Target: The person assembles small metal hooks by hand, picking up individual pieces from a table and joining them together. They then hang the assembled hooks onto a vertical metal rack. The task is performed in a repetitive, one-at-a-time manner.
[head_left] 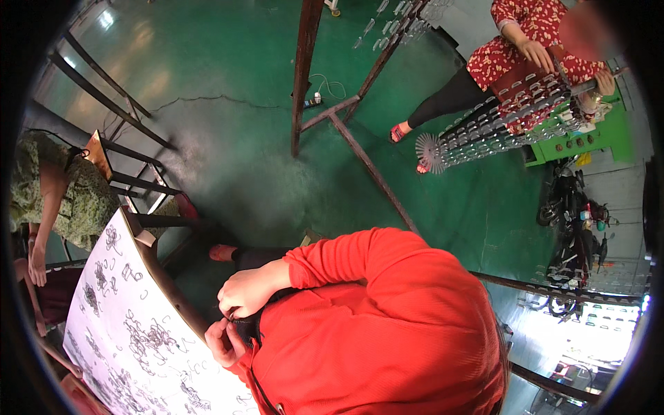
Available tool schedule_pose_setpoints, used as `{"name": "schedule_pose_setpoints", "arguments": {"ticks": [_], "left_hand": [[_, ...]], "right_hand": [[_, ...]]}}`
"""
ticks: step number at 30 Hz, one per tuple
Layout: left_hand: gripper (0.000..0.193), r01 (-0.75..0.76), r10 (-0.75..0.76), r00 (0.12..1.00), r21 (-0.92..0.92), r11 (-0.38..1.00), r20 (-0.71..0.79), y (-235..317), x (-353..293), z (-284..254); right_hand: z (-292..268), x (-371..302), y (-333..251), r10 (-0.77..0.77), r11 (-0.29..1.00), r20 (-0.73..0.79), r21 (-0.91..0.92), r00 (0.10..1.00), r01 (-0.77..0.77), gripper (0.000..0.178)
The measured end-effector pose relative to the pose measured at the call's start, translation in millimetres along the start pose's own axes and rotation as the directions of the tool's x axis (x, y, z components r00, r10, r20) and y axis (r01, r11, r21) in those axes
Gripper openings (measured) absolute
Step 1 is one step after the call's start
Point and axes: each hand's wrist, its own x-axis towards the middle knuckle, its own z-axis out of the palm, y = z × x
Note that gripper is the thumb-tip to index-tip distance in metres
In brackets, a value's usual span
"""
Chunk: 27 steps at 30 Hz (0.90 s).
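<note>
My right hand point(250, 292), in a red sleeve, bends in over the front of my red top. Its fingers are pinched together. Just below it, my left hand point(225, 342) is also closed, fingertips close to those of the right. Between and beside them is a piece of black material point(247, 328) with a zip-like edge, at the front of my body. What the fingertips pinch is too small to make out. Next to my left hand stands a white tabletop point(176, 370) strewn with heaps of small dark curved wire pieces point(149, 339).
A person in a green patterned garment point(66, 200) is at the table's far left. At upper right, another person in red patterned clothes point(529, 34) handles a long rack of metal clips point(498, 121). A brown metal frame point(373, 169) stands on the green floor point(235, 76).
</note>
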Motion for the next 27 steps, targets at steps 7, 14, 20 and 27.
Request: {"name": "schedule_pose_setpoints", "arguments": {"ticks": [7, 14, 20, 27], "left_hand": [[0.019, -0.028, 0.029, 0.998, -0.029, 0.999, 0.056, 22, 10, 7], [0.020, -0.061, 0.060, 0.997, 0.013, 0.998, 0.050, 15, 8, 0], [0.019, -0.028, 0.025, 1.000, -0.163, 0.986, -0.016, 30, 16, -1], [0.019, -0.041, 0.036, 0.999, -0.191, 0.981, -0.028, 42, 21, -3]], "right_hand": [[2, -10, 2, 0.046, 0.999, 0.006, 0.018, 0.999, -0.046, 0.016], [-6, -7, 9, 0.023, 0.989, 0.059, 0.146, 0.998, -0.031, 0.018], [-13, -5, 3, 0.060, 0.939, 0.052, 0.335, 0.997, -0.074, 0.021], [-11, -4, -4, 0.098, 0.883, 0.017, 0.460, 0.995, -0.095, 0.021]]}}
